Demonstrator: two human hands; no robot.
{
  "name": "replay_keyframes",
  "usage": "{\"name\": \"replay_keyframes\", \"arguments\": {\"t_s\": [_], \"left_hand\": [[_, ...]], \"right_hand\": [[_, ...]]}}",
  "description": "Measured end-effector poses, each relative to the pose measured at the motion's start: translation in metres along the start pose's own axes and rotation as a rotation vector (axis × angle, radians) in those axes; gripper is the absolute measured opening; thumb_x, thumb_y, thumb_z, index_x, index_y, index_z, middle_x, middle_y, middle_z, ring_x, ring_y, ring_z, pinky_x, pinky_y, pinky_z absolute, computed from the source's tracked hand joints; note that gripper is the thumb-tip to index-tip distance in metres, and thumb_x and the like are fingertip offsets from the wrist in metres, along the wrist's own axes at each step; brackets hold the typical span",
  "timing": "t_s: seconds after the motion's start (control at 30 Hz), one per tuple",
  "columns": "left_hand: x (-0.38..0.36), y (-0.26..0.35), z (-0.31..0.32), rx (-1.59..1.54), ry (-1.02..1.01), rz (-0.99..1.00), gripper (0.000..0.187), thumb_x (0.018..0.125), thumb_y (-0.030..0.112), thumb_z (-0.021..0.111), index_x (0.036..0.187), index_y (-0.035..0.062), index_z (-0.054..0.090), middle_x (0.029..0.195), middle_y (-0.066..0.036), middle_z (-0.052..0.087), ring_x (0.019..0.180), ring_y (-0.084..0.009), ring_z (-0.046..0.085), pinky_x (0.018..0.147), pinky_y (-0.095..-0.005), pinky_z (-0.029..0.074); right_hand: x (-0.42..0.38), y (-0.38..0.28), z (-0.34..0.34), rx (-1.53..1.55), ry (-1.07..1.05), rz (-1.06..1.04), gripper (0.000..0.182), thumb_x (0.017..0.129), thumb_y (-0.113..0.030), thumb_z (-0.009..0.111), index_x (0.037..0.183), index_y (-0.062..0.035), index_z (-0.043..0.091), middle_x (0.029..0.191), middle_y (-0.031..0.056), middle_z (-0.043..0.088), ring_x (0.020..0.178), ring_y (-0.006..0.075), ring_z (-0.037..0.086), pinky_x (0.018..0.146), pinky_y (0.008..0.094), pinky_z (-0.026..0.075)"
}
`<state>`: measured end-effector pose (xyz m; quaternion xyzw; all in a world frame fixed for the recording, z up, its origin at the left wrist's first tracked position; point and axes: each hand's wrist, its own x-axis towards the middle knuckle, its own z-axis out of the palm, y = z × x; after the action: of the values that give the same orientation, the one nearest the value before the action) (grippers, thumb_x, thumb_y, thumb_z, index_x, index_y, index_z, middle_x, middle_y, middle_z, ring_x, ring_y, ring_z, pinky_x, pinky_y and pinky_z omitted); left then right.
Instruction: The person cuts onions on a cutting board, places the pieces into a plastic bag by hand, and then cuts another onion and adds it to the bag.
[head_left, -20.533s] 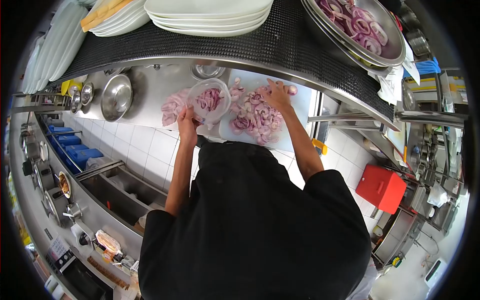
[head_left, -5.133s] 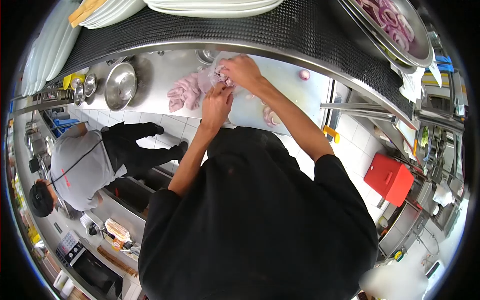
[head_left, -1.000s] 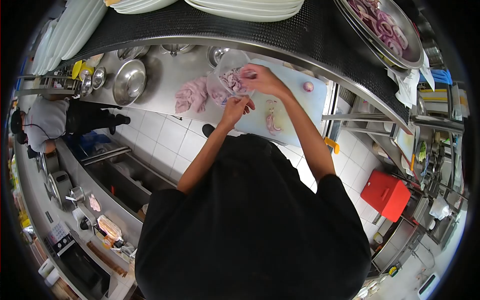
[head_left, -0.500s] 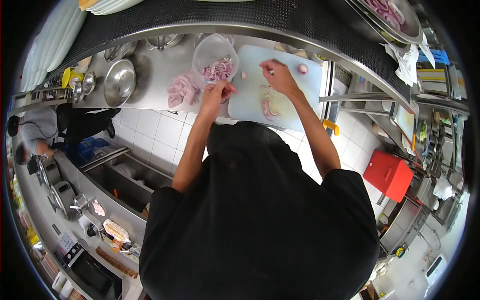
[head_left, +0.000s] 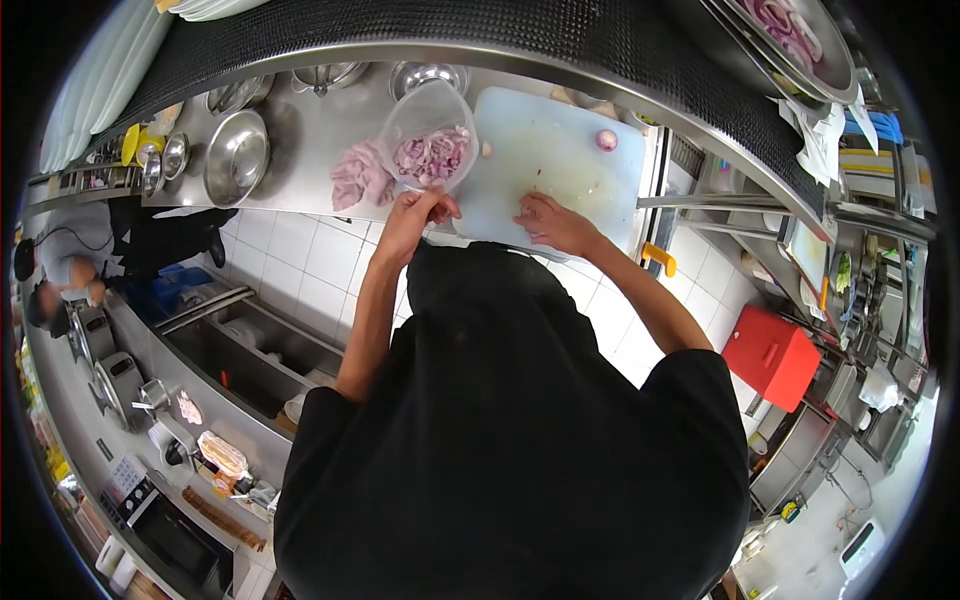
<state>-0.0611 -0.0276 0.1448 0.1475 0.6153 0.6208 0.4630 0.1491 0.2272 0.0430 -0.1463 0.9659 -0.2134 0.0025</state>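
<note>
My left hand (head_left: 422, 212), fingers curled, is at the near rim of a translucent plastic container (head_left: 400, 135). It seems to grip that rim, though the fingertips are partly hidden. Chopped red onion (head_left: 434, 155) lies inside the container. On the light-blue cutting board (head_left: 500, 120), my right hand (head_left: 555, 224) rests near the front edge with its fingers bent inward. It covers the spot of the onion pieces, which appear gathered under or in the fingers. A peeled red onion (head_left: 606, 140) sits at the board's far right, and a small pale piece (head_left: 486, 149) near its left side.
A pink cloth (head_left: 360, 175) lies left of the container. Metal bowls (head_left: 238, 155) stand farther left, and another metal bowl (head_left: 425, 75) behind the container. A shelf (head_left: 450, 35) overhangs the counter's back. Another person (head_left: 75, 245) is at the far left.
My right hand has come down toward me onto the onion pieces, which no longer show on the board. My left hand and the container have shifted slightly toward me.
</note>
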Motion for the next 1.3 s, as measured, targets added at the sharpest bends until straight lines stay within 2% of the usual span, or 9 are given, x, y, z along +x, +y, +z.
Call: {"name": "replay_keyframes", "arguments": {"t_s": [0.23, 0.43, 0.63, 0.73, 0.87, 1.07, 1.17, 1.27, 1.3], "left_hand": [[-0.003, -0.002, 0.005, -0.011, -0.018, -0.017, 0.044, 0.104, 0.03, 0.052, 0.076, 0.0024, 0.072, 0.079, -0.004, 0.07, 0.074, -0.0099, 0.05, 0.074, -0.0279, 0.041], [-0.003, -0.007, 0.004, -0.04, -0.009, -0.014, 0.042, 0.104, 0.03, 0.053, 0.078, 0.0027, 0.072, 0.081, -0.004, 0.07, 0.076, -0.0096, 0.051, 0.075, -0.0279, 0.042], [-0.004, -0.01, 0.011, -0.059, -0.029, -0.024, 0.044, 0.106, 0.03, 0.051, 0.081, 0.0017, 0.071, 0.083, -0.004, 0.069, 0.077, -0.0096, 0.05, 0.076, -0.0272, 0.042], [-0.007, -0.012, 0.01, -0.045, -0.025, -0.021, 0.044, 0.106, 0.031, 0.051, 0.081, 0.0019, 0.071, 0.083, -0.004, 0.069, 0.076, -0.0092, 0.05, 0.076, -0.0268, 0.041], [-0.008, -0.017, 0.012, -0.031, -0.036, -0.018, 0.044, 0.107, 0.031, 0.051, 0.08, 0.0027, 0.071, 0.083, -0.003, 0.07, 0.075, -0.0089, 0.051, 0.075, -0.0263, 0.041], [-0.011, -0.016, 0.017, 0.024, -0.028, -0.025, 0.044, 0.106, 0.032, 0.05, 0.081, 0.0032, 0.071, 0.084, -0.003, 0.071, 0.073, -0.0093, 0.052, 0.073, -0.0271, 0.042], [-0.012, -0.017, 0.016, 0.015, -0.034, -0.014, 0.043, 0.106, 0.032, 0.05, 0.081, 0.0035, 0.072, 0.083, -0.003, 0.071, 0.073, -0.0094, 0.052, 0.073, -0.0271, 0.042], [-0.011, -0.016, 0.013, 0.013, -0.017, 0.023, 0.043, 0.105, 0.031, 0.05, 0.08, 0.0028, 0.072, 0.08, -0.002, 0.069, 0.071, -0.0086, 0.05, 0.072, -0.0267, 0.042], [-0.012, -0.017, 0.012, 0.011, -0.003, 0.036, 0.044, 0.105, 0.03, 0.05, 0.079, 0.0024, 0.072, 0.079, -0.002, 0.069, 0.07, -0.0082, 0.05, 0.071, -0.0265, 0.042]], "right_hand": [[-0.004, -0.001, 0.008, 0.01, -0.101, 0.121, 0.025, 0.09, -0.006, 0.055, 0.113, -0.0097, 0.064, 0.124, 0.0034, 0.055, 0.121, 0.0216, 0.054, 0.089, 0.0336, 0.058], [0.006, 0.003, 0.018, 0.029, -0.103, 0.308, 0.021, 0.086, -0.005, 0.058, 0.105, -0.0074, 0.066, 0.116, 0.0079, 0.061, 0.112, 0.0286, 0.061, 0.086, 0.0362, 0.06], [0.009, 0.018, 0.035, 0.104, 0.217, 0.455, 0.018, 0.082, -0.005, 0.062, 0.098, -0.006, 0.072, 0.103, 0.0115, 0.07, 0.099, 0.0283, 0.068, 0.079, 0.0401, 0.058], [0.01, 0.028, 0.015, 0.518, 0.325, 0.837, 0.018, 0.081, -0.009, 0.067, 0.097, -0.0057, 0.075, 0.091, 0.0134, 0.073, 0.083, 0.0255, 0.071, 0.074, 0.0376, 0.057], [0.038, 0.014, -0.052, 0.772, 0.451, 0.937, 0.021, 0.087, -0.014, 0.073, 0.103, -0.0006, 0.074, 0.089, 0.0045, 0.074, 0.082, 0.0125, 0.068, 0.076, 0.0291, 0.055], [0.145, -0.046, -0.122, 0.794, 0.577, 0.418, 0.02, 0.089, -0.014, 0.074, 0.105, -0.0017, 0.074, 0.1, 0.0077, 0.075, 0.09, 0.0155, 0.069, 0.083, 0.0287, 0.054], [0.182, -0.057, -0.118, 0.409, 0.3, 0.326, 0.022, 0.087, -0.015, 0.076, 0.107, -0.0059, 0.074, 0.106, 0.0128, 0.075, 0.095, 0.0247, 0.072, 0.086, 0.0319, 0.055], [0.189, -0.046, -0.114, 0.272, 0.488, 0.239, 0.024, 0.085, -0.017, 0.077, 0.108, -0.0087, 0.074, 0.111, 0.0152, 0.073, 0.097, 0.0315, 0.072, 0.085, 0.0356, 0.057], [0.188, -0.036, -0.112, 0.408, 0.568, 0.345, 0.021, 0.089, -0.017, 0.074, 0.106, -0.0055, 0.074, 0.104, 0.015, 0.075, 0.091, 0.0273, 0.074, 0.079, 0.0354, 0.058]]}}
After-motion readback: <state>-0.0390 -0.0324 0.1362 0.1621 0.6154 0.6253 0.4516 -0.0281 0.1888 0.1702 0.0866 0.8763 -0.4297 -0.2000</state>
